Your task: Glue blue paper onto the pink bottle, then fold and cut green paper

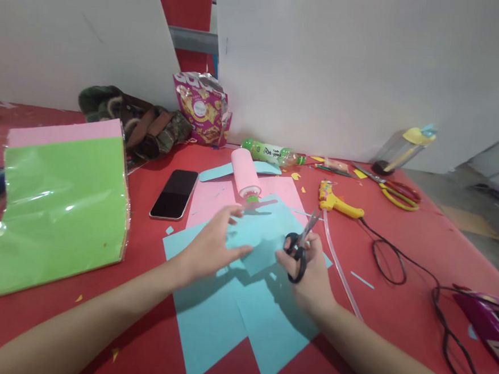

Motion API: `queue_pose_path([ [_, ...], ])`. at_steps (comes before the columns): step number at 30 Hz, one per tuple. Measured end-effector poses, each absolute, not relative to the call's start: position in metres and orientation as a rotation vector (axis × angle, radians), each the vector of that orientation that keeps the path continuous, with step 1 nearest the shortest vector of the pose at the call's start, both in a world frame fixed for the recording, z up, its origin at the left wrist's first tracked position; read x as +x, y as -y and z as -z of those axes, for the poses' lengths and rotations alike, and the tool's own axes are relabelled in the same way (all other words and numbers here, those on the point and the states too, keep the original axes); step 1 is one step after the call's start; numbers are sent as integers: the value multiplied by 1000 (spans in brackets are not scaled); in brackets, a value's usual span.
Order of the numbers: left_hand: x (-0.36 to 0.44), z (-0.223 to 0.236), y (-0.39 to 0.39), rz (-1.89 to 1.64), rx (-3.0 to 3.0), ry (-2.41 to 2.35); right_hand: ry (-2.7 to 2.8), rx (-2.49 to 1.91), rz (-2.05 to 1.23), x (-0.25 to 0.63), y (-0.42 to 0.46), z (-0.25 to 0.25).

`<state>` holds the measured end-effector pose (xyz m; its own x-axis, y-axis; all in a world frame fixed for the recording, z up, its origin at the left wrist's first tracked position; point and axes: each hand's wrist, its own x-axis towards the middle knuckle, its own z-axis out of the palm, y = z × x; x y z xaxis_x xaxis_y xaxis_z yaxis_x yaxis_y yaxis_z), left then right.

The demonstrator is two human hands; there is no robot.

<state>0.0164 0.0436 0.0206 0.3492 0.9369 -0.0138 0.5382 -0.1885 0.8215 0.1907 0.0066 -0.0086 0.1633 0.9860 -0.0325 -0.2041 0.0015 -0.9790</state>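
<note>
Head view: the right-hand grip (315, 280) is closed around the loops of black-handled scissors (301, 242), their blades pointing up and away from the body. The left-hand grip (211, 247) is loose, thumb and fingers spread apart with nothing clearly between them; whether a fingertip touches the paper below is hard to tell.

Beneath both lie overlapping light-blue sheets (208, 326), a turned piece on top between the hands and two larger ones reaching towards the body. Just beyond, a pink tube (244, 171) with a green bit at its near end lies across a light-blue strip (216, 172), pink paper (210, 201) around it. A dark-screened phone (174, 194) is left of that paper.

To the right are a yellow glue gun (340, 205) with its black cord, and a long translucent strip (341, 274) running beside the right hand. Farther out on the red counter (148, 348) are a plastic-wrapped pack of green and pink sheets (64, 208) at the left, a purple snack bag (203, 110) and a green-labelled bottle (273, 153) along the back, and a red-and-yellow-handled tool (398, 194) at the far right.
</note>
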Motion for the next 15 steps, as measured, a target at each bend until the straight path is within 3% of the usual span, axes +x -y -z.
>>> queue_pose_path([
  [3,20,-18,-45,-821,1681,-1560,837,-1144,-1099,198,-15,6],
  [7,24,-19,-41,-338,1607,-1104,801,-1158,-1026,201,-19,6],
  [10,27,-14,-33,-177,1601,-879,862,-1193,-1005,199,-15,8],
  [15,34,-9,-28,-386,1525,-934,950,-1181,-1066,192,-6,7],
])
